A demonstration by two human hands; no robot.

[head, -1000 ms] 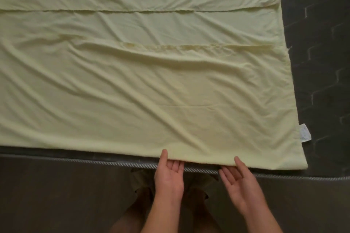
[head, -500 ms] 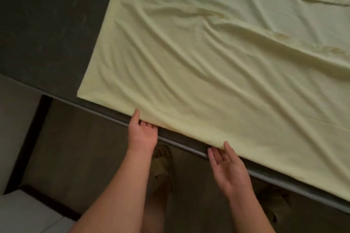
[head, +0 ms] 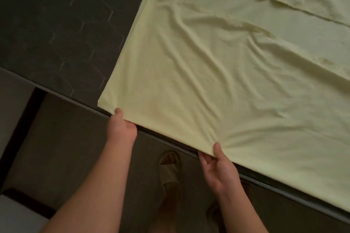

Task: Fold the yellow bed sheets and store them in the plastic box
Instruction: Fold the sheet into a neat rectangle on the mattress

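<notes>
Dark mattress (head: 62,24) under yellow sheet (head: 227,81)

Since 1 second ago the left hand (head: 121,128) has slid along the near edge of the yellow sheet (head: 217,73) to just beside its left corner, thumb now on top of the cloth. The right hand (head: 217,166) has followed leftward and now pinches the edge, gathering small creases around its thumb.

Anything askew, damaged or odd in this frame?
Nothing damaged. The sheet is wrinkled, its folded layers' edges staggered rather than aligned. Both hands, left and right, pinch its near edge.
</notes>
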